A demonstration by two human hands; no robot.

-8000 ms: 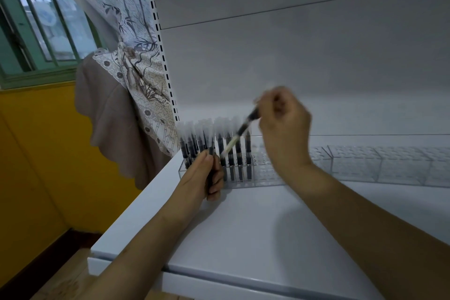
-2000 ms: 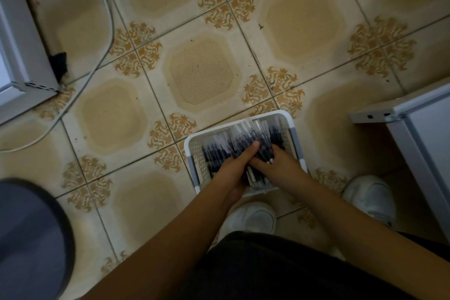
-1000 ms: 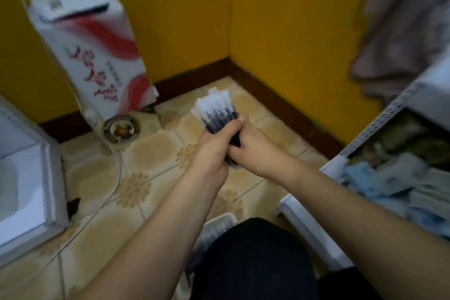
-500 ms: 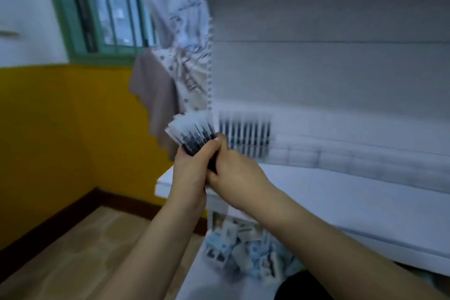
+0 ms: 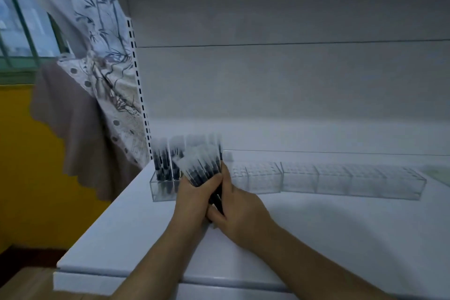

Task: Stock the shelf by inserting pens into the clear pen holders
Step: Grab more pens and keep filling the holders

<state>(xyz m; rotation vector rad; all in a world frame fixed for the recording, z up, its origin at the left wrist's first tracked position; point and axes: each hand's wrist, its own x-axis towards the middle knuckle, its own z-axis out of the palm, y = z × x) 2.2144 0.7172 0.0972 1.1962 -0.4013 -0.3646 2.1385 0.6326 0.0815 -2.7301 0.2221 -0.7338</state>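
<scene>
A white shop shelf (image 5: 316,226) fills the view, its pale back panel behind and a yellow wall and a patterned curtain (image 5: 107,80) off to the left. Along the back of the shelf runs a row of clear pen holders (image 5: 328,179), most of them showing only empty grid slots; the leftmost sections already carry upright pens with dark barrels and frosted caps (image 5: 163,163). In front of that stocked end, both hands meet around a fresh bundle of pens (image 5: 202,165). The left hand (image 5: 192,192) has its fingers curled round the bundle from the left, while the right hand (image 5: 233,207) clamps the lower ends from the right, apparently to square the bundle up and keep it from spilling before single pens are drawn out. The bundle fans upward and leftward, caps pale and translucent, barrels black, slightly blurred. It sits just in front of the filled slots, near the first empty section. Judging by the long empty run to the right, the stocking is at an early stage.
</scene>
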